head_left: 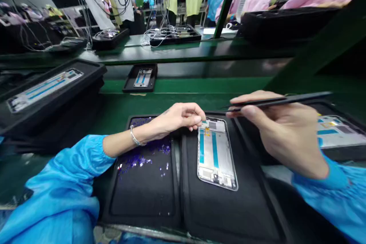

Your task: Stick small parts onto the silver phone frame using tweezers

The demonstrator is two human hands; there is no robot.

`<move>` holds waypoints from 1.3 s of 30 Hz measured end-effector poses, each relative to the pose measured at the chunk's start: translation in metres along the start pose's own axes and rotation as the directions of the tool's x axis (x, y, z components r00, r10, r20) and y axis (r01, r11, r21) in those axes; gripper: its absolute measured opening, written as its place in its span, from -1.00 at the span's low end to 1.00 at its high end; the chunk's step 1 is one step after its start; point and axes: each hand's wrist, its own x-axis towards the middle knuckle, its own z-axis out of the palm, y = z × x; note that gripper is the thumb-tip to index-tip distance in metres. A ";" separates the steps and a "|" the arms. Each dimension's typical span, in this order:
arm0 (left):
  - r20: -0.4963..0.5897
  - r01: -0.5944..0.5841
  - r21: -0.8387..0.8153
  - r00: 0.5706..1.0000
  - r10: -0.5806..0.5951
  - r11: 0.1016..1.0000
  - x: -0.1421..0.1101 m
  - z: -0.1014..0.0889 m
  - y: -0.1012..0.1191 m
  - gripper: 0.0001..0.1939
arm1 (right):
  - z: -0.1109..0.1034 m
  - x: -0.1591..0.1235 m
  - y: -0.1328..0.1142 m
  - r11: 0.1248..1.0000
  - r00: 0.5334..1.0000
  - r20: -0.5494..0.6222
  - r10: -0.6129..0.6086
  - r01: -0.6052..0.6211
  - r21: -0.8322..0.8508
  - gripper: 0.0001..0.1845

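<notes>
My right hand (281, 131) grips a pair of black tweezers (280, 101), their tips pointing left above the far edge of the tray. My left hand (183, 118) is pinched closed near the upper left corner of a silver phone frame (221, 152); whatever sits between its fingertips is too small to make out. Two blue strips and a small orange flex part show on the frame, which lies in a black tray (208, 213). Under my left forearm, another black tray (140, 198) carries many tiny purple and clear pieces (137, 160).
Stacked black trays (54, 95) stand at left, a phone frame (45, 89) on top. A small tray (140, 78) with a frame sits farther back. At right lies another phone frame (337, 131). Cables (168, 32) and trays cover the rear shelf; people stand beyond.
</notes>
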 end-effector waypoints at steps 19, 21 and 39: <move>-0.078 0.118 -0.457 0.982 -0.171 0.882 -0.003 0.017 -0.019 -0.78 | 0.007 -0.002 0.018 0.996 0.982 0.168 0.088 -0.092 0.018 -0.76; -0.091 0.104 -0.469 0.982 -0.165 0.877 -0.004 0.019 -0.020 -0.79 | 0.008 -0.003 0.018 0.985 0.971 0.183 0.152 -0.164 0.052 -0.72; -0.056 0.052 -0.541 0.994 -0.098 0.840 -0.005 0.023 -0.026 -0.78 | 0.011 -0.004 0.024 0.945 0.956 0.190 0.223 -0.260 0.197 -0.76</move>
